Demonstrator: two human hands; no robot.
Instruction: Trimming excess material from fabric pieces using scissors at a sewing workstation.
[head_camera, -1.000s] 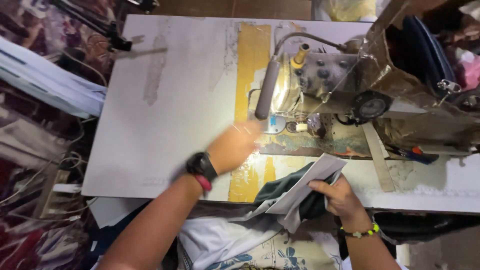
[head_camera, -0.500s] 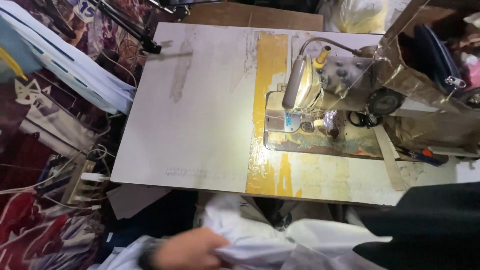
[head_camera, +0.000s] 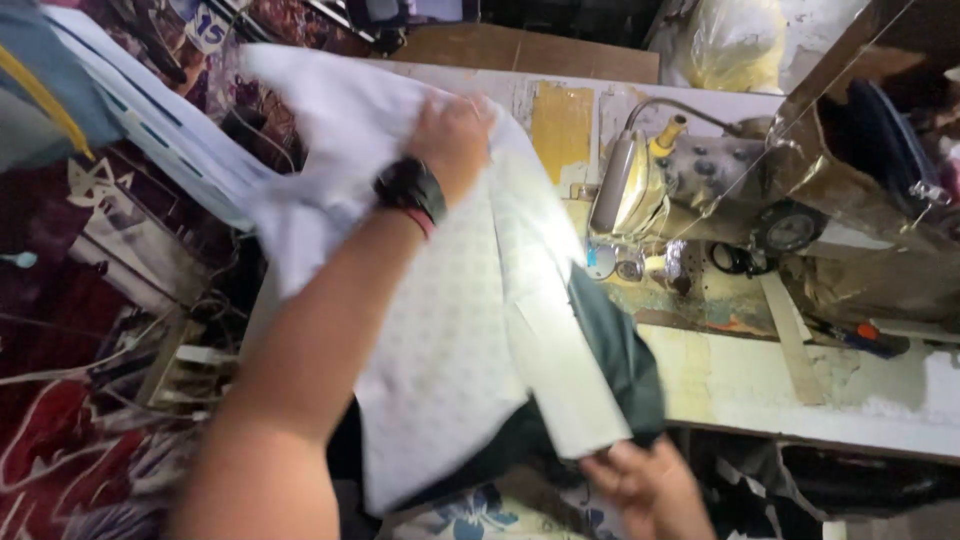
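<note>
My left hand (head_camera: 452, 135), with a black watch at the wrist, is raised over the sewing table and grips a white patterned cloth (head_camera: 440, 330) that hangs spread across the table's left half. Low at the front edge, my right hand (head_camera: 640, 480) holds the bottom end of the same cloth, where a dark green fabric (head_camera: 620, 370) lies under the white. Just right of the cloth stands the sewing machine (head_camera: 680, 190), its lamp lighting the needle area.
The white table (head_camera: 880, 400) has worn yellow patches and a wooden strip (head_camera: 790, 340). A yellow plastic bag (head_camera: 730, 45) sits at the back. Fabric piles and wires crowd the floor on the left (head_camera: 110, 330). An orange-handled tool (head_camera: 865, 335) lies at the right.
My left hand came up from below the table's front edge and swept the white cloth over the table. My right hand is back in view at the cloth's bottom end.
</note>
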